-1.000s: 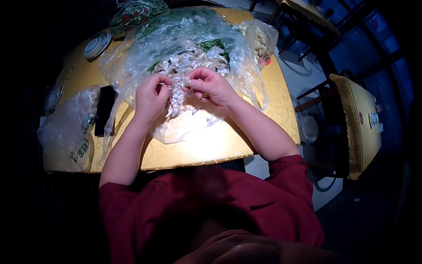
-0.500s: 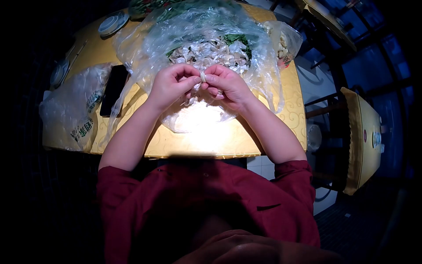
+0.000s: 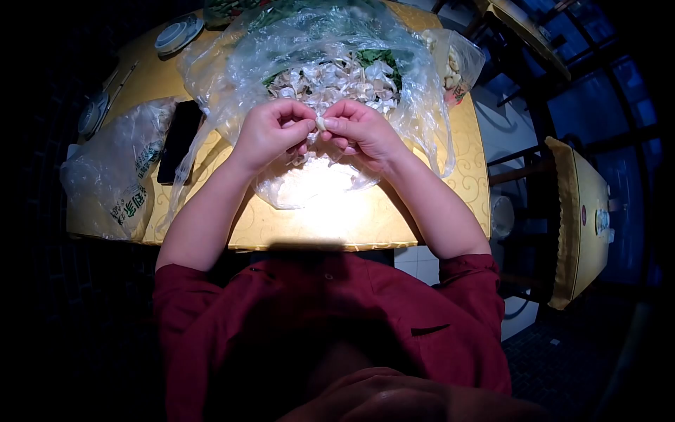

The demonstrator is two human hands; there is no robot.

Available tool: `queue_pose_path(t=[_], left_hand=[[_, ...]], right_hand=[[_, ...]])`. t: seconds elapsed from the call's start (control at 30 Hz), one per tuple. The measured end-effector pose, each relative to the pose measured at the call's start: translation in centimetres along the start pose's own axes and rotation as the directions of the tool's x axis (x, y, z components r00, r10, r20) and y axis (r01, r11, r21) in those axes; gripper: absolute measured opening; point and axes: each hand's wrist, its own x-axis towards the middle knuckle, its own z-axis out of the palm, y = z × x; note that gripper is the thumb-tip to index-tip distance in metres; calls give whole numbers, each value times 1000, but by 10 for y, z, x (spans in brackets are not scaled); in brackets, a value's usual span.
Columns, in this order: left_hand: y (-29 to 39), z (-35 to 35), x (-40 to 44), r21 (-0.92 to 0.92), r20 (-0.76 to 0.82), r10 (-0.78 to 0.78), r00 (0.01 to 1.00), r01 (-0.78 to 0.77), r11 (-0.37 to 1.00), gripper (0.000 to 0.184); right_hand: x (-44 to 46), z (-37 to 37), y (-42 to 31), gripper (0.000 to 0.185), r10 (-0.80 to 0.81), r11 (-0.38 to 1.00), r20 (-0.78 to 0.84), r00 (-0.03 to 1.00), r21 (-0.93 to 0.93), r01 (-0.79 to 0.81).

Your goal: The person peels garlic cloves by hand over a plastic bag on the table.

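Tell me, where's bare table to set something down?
Bare tablecloth shows between the big plastic bag and the near edge, and between that bag and the right edge. Crowded: middle and far side; left, with black phone and printed bag.

A small garlic clove (image 3: 321,124), creamy white and roughly oval, sits pinched between the thumbs and fingers of the left hand (image 3: 274,135) and right hand (image 3: 363,136). It stands nearly upright, leaning slightly, at the near side of a heap of papery husks (image 3: 337,88); whether skin clings to it is too small to tell.
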Motion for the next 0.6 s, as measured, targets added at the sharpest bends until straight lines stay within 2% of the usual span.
queue_pose_path(t=[0.23, 0.37, 0.43, 0.57, 0.6], left_hand=[[-8, 0, 2, 89, -33, 47, 998, -44, 995, 5], [-15, 0, 4, 296, -86, 180, 980, -147, 944, 6], [-14, 0, 3, 435, -60, 256, 965, -205, 877, 5], [-10, 2, 1, 529, -59, 350, 935, -268, 806, 6], [-9, 3, 0, 543, -57, 354, 934, -268, 795, 6]], right_hand=[[1, 1, 5, 11, 5, 1000, -16, 1000, 11, -5], [0, 4, 1, 13, 41, 999, -38, 998, 36, -40], [-2, 6, 3, 15, -23, 999, -19, 1000, -33, 23], [-2, 11, 9, 18, -162, 966, -35, 986, -208, 151], [-1, 10, 9, 18, -178, 931, -46, 983, -331, 154]])
